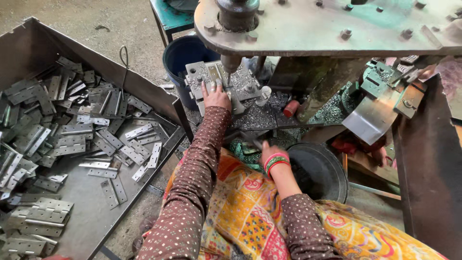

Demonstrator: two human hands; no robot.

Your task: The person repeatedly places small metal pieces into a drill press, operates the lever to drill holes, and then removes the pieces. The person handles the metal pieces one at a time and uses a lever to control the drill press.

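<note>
The left hand (216, 96) lies flat on a metal hinge piece (210, 73) seated in the jig (231, 89) under the drill spindle (231, 62); the fingers spread over the plate; metal swarf (262, 115) litters the bed around it. The right hand (269, 151) (bangles at the wrist) sits lower, near a dark round pan (322, 171), its grasp too blurred to tell. To the left, a large metal tray (91, 216) holds a heap of grey hinges (62, 130); a blue bucket (180, 55) stands behind the jig.
</note>
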